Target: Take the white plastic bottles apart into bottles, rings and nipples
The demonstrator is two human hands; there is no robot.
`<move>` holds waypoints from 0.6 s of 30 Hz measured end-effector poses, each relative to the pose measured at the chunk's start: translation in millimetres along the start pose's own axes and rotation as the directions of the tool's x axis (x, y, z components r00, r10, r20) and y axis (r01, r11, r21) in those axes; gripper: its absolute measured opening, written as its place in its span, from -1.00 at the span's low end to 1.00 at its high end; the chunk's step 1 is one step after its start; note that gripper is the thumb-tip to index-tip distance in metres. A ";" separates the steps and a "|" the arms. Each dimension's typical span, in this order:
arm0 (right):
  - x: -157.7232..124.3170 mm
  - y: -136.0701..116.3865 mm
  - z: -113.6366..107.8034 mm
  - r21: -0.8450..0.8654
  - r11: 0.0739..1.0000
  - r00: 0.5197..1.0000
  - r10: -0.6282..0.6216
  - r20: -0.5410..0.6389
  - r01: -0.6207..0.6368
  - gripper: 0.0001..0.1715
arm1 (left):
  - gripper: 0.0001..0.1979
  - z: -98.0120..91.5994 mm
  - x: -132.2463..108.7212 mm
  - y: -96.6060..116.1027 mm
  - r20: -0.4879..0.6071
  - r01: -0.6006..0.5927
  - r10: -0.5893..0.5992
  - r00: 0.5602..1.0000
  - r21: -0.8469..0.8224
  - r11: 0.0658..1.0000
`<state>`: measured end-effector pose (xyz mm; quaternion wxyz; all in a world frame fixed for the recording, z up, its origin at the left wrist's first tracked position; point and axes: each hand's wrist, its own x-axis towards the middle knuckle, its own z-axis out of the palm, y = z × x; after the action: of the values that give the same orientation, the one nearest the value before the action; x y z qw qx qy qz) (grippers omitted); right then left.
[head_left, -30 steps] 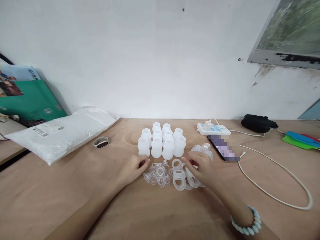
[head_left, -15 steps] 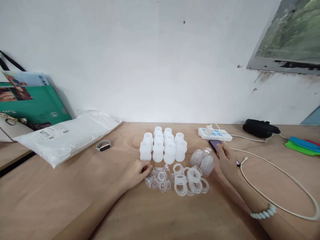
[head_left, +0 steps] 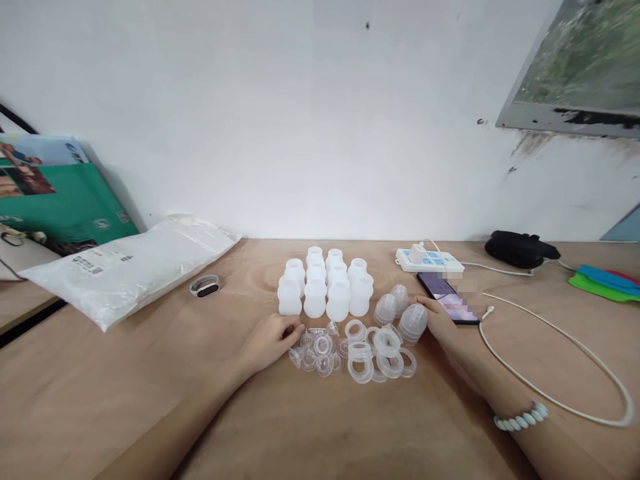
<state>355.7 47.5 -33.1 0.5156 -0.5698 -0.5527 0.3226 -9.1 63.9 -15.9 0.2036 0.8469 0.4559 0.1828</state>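
Observation:
My left hand (head_left: 273, 340) rests on the table with its fingers curled, beside small clear flanged pieces (head_left: 324, 345) that look like bottle teats. Nothing shows between its fingers. My right hand (head_left: 440, 327) reaches past the phone (head_left: 446, 297) with fingers stretched out, the tips against or just behind a stack of clear domed caps (head_left: 413, 323); part of the fingers is hidden there. Two other stacks of domed caps (head_left: 385, 309) stand to the left. Several translucent collar rings (head_left: 360, 371) lie between the teat-like pieces and caps. Behind them, several white waisted bottles (head_left: 315, 297) stand upright, without tops.
A white plastic parcel (head_left: 135, 263) and a grey wristband (head_left: 205, 287) lie at left. Along the wall are a power strip (head_left: 430, 260) and a black case (head_left: 523, 249). A white cable (head_left: 565, 343) loops at right, near blue and green flat pieces (head_left: 607, 283).
My right hand has let go of the phone and moved left to the domed caps. The left cap stacks have shifted slightly left. The phone's screen now shows. My left hand has stayed put.

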 end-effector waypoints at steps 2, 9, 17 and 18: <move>-0.1 -0.1 -0.4 0.003 1.000 0.999 0.004 0.045 -0.004 -0.65 | -0.62 0.0 -0.1 0.1 -0.001 -0.001 0.001 1.000 -0.003 1.000; 0.8 -1.7 -2.7 -0.019 1.000 0.994 0.024 0.110 -0.022 -0.74 | -0.61 0.6 -0.3 -1.1 0.010 -0.006 0.007 1.000 -0.009 1.000; 0.0 -2.8 -3.4 -0.085 0.996 0.990 -0.015 0.139 0.027 -0.72 | -0.63 -0.7 -0.9 2.7 0.014 0.008 -0.008 1.000 -0.001 1.000; 0.1 -2.6 -3.2 -0.097 0.995 0.990 -0.024 0.136 0.037 -0.71 | -0.63 -0.7 -1.0 2.8 0.016 0.009 -0.009 1.000 -0.002 1.000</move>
<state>358.0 46.5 -29.8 0.4528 -0.5631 -0.6104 0.3246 -8.0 61.8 -14.0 0.2087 0.8462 0.4579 0.1756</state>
